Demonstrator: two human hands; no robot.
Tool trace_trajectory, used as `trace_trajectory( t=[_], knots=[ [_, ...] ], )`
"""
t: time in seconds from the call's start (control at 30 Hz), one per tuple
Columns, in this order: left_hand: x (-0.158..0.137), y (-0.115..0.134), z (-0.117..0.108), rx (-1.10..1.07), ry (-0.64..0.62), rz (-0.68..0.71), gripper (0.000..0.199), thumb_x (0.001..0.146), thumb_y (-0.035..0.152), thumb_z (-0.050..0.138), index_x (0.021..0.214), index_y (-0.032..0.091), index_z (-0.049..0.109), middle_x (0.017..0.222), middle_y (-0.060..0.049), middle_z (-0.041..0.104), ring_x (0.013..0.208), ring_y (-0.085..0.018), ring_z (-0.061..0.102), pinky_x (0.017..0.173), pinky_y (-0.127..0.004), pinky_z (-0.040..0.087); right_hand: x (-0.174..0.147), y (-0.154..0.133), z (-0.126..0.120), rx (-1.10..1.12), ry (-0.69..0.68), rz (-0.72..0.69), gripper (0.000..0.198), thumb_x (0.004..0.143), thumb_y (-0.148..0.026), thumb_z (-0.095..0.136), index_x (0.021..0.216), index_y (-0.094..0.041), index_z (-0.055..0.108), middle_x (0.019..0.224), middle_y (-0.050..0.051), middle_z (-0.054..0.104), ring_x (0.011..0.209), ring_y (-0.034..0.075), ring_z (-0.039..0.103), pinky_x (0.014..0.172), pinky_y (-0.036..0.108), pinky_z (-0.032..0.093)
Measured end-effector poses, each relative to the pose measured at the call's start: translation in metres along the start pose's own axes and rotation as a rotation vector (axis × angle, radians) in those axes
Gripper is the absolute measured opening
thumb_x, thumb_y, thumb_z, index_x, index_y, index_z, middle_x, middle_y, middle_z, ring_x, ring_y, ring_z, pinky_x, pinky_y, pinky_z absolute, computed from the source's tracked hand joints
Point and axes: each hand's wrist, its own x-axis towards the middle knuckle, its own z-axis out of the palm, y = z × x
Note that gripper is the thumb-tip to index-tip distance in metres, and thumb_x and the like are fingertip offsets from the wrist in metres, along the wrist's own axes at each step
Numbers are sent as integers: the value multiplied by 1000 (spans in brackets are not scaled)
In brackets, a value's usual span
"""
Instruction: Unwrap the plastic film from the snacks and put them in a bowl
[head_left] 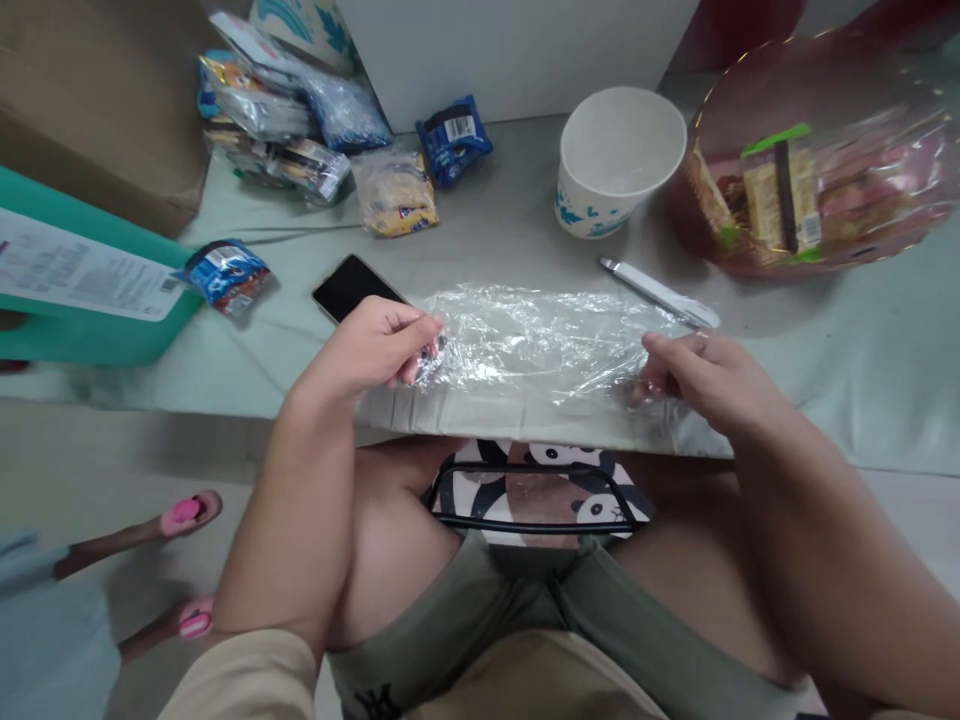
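Note:
A clear plastic wrapper is stretched out flat near the front edge of the table. My left hand pinches its left end between thumb and fingers. At the other end, my right hand has its fingers closed on the plastic. Just behind my left hand lies a dark-screened phone, partly covered by the hand. A white pen rests beyond my right hand, beside the wrapper's far right corner.
Behind the wrapper stands a white paper cup. A clear pink bowl with packaged snacks is at right. Snack packs, a blue packet and another blue packet lie left, near a green container. Another person's pink-shod feet show lower left.

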Motion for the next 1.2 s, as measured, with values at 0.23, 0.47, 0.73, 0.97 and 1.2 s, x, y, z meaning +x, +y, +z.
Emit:
trace_trajectory(
  t=[0.23,0.47,0.73,0.97,1.2],
  knots=[
    [6,1,11,-123,144,133,21,85,34,66,71,19,62,61,-1,64,45,-9,52,42,-21,39,-3,-7,-2,-211,62,120,59,91,-58,51,46,-21,59,51,6,60,48,15,49,54,31,35],
    [14,11,18,118,261,12,19,89,35,60,76,21,60,42,6,46,33,-10,37,36,-23,26,-4,-16,-5,-455,29,257,65,96,-56,48,43,-21,32,42,1,41,45,12,35,53,31,29],
    [22,15,22,428,271,0,22,86,40,61,74,22,64,47,2,52,47,-15,49,52,-29,36,-2,-15,-14,-720,-91,314,64,94,-72,38,57,-22,56,66,7,58,63,21,48,65,36,35],
    [26,22,35,584,411,62,26,87,38,64,108,23,69,79,-3,69,78,-22,65,78,-34,48,-30,-17,-2,-619,770,-127,30,93,-56,48,90,-27,56,68,3,58,62,22,55,63,35,36],
    [37,5,44,582,431,306,33,80,27,73,112,23,68,100,-7,71,91,-26,64,87,-39,51,-19,-18,76,-649,254,-855,39,96,-37,55,128,-15,58,125,17,67,116,31,60,94,42,47]
  ],
)
